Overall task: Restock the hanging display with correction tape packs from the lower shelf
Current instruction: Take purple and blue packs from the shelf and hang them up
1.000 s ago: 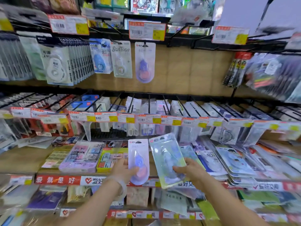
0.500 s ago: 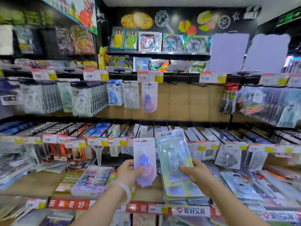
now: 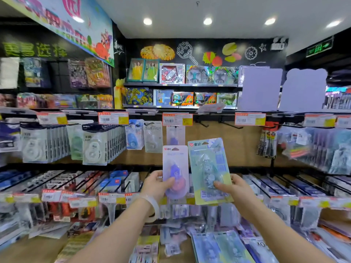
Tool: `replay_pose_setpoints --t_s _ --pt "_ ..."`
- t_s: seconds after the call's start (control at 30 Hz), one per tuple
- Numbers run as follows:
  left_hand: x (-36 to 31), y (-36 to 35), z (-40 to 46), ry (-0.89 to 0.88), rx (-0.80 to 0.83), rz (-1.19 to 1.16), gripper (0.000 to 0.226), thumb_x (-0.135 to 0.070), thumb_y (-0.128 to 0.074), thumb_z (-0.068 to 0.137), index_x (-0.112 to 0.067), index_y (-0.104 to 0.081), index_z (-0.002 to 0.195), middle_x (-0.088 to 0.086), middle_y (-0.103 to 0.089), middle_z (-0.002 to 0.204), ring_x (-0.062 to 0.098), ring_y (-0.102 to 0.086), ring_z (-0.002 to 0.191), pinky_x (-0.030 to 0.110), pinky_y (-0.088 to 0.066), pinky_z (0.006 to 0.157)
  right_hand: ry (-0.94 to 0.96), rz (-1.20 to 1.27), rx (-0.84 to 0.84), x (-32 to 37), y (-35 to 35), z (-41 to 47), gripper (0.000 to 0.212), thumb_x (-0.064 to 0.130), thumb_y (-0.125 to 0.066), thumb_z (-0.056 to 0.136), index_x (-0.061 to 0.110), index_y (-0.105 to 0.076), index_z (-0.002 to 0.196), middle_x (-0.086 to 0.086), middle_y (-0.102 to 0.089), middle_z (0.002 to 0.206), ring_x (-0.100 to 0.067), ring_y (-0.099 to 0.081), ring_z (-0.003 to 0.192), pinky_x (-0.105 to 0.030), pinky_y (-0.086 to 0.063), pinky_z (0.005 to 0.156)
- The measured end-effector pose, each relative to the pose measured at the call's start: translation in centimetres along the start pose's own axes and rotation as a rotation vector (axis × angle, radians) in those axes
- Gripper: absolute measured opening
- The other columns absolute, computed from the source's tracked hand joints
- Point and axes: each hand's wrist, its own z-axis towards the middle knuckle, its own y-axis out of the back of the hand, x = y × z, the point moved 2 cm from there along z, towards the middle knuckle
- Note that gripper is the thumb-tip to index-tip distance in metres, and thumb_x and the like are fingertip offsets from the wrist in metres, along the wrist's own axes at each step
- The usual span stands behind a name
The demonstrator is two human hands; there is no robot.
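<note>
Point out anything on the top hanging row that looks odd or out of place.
Two bare hooks jut out right of the lone purple hanging pack, while hooks further left are crammed. The left hand holds a matching purple pack; the right hand holds a green pack, tilted.

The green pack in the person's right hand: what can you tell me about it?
The green rectangular blister pack is a printed card in pale green and blue with a clear plastic bubble over a patterned correction tape dispenser. A red logo and a hang hole sit at its top. It is held nearly upright, tilted slightly, below the top row of pegs. The right hand pinches its lower right edge. It sits beside the smaller pink-and-purple pack that the left hand holds.
</note>
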Motion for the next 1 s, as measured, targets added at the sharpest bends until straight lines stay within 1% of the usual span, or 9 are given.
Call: replay_pose_setpoints --t_s 0.1,0.17,0.23,0.37,0.53,0.7,0.8,0.9,1.0 --pt "-1.1 0.0 1.9 -0.027 0.006 0.049 0.032 -0.01 -0.068 0.084 -0.003 -0.056 0.112 0.016 -0.067 0.107 0.034 -0.064 0.102 0.046 -0.052 0.086 0.005 0.009 -0.015 0.5 -0.3 1.1 0.022 0.009 -0.071 0.081 0.013 -0.058 0.098 -0.005 -0.067 0.097 -0.027 -0.063 0.093 -0.048 -0.047 0.089" --pt "-1.8 0.0 3.0 -0.048 0.0 0.05 0.028 -0.01 -0.069 0.083 -0.006 -0.057 0.108 0.014 -0.067 0.107 0.032 -0.065 0.1 0.045 -0.053 0.085 0.017 0.013 -0.026 0.7 -0.4 1.9 0.026 0.009 -0.072 0.08 0.01 -0.059 0.104 -0.006 -0.068 0.098 -0.027 -0.064 0.094 -0.048 -0.048 0.088" --pt "-2.6 -0.1 4.0 -0.057 0.008 0.044 0.026 -0.009 -0.068 0.083 -0.011 -0.056 0.106 0.011 -0.066 0.106 0.029 -0.064 0.098 0.043 -0.054 0.08 0.027 0.008 -0.045 0.8 -0.4 2.7 0.029 0.008 -0.072 0.08 0.008 -0.059 0.106 -0.007 -0.068 0.1 -0.027 -0.065 0.096 -0.048 -0.049 0.09" --pt "-4.1 -0.6 6.2 -0.097 0.021 0.032 0.036 -0.01 -0.068 0.084 -0.006 -0.055 0.117 0.009 -0.064 0.108 0.028 -0.062 0.099 0.038 -0.051 0.078 0.052 0.019 -0.066 1.2 -0.1 4.0 0.026 0.007 -0.071 0.08 0.009 -0.059 0.102 -0.008 -0.068 0.101 -0.028 -0.065 0.097 -0.047 -0.05 0.091" --pt "-5.0 -1.2 8.1 -0.105 0.04 0.027 0.026 -0.01 -0.067 0.085 -0.011 -0.055 0.108 0.012 -0.064 0.112 0.029 -0.062 0.104 0.042 -0.049 0.091 0.064 0.027 -0.091 1.1 0.0 5.1 0.028 0.007 -0.072 0.08 0.01 -0.059 0.105 -0.009 -0.069 0.102 -0.029 -0.066 0.097 -0.05 -0.05 0.093" --pt "-4.6 -1.2 9.2 -0.1 0.035 0.074 0.028 -0.014 -0.067 0.085 -0.01 -0.055 0.11 0.011 -0.065 0.111 0.029 -0.062 0.106 0.039 -0.05 0.087 0.082 0.036 -0.079 1.3 -0.1 5.7 0.03 0.006 -0.072 0.079 0.01 -0.059 0.107 -0.008 -0.07 0.102 -0.027 -0.066 0.096 -0.045 -0.052 0.09" --pt "-4.4 -1.1 9.5 -0.09 0.04 0.069 0.031 -0.013 -0.068 0.084 -0.008 -0.054 0.112 0.012 -0.065 0.113 0.028 -0.062 0.106 0.044 -0.05 0.095 0.095 0.042 -0.09 1.4 -0.1 6.0 0.03 0.005 -0.072 0.079 0.009 -0.059 0.106 -0.007 -0.069 0.1 -0.026 -0.066 0.093 -0.042 -0.052 0.085" --pt "-4.4 -1.2 9.6 -0.103 0.048 0.051 0.027 -0.011 -0.067 0.085 -0.012 -0.053 0.108 0.013 -0.064 0.113 0.029 -0.062 0.107 0.046 -0.049 0.096 0.1 0.057 -0.085 1.6 -0.2 6.2 0.028 0.004 -0.071 0.08 0.009 -0.059 0.104 -0.007 -0.069 0.098 -0.025 -0.066 0.09 -0.038 -0.05 0.079" --pt "-4.0 -1.2 9.6 -0.106 0.044 0.026 0.03 -0.011 -0.066 0.086 -0.009 -0.054 0.113 0.013 -0.064 0.113 0.029 -0.062 0.107 0.045 -0.05 0.094 0.1 0.06 -0.078 1.6 -0.3 6.4 0.028 0.004 -0.07 0.08 0.009 -0.059 0.105 -0.009 -0.069 0.099 -0.027 -0.066 0.093 -0.041 -0.051 0.083"
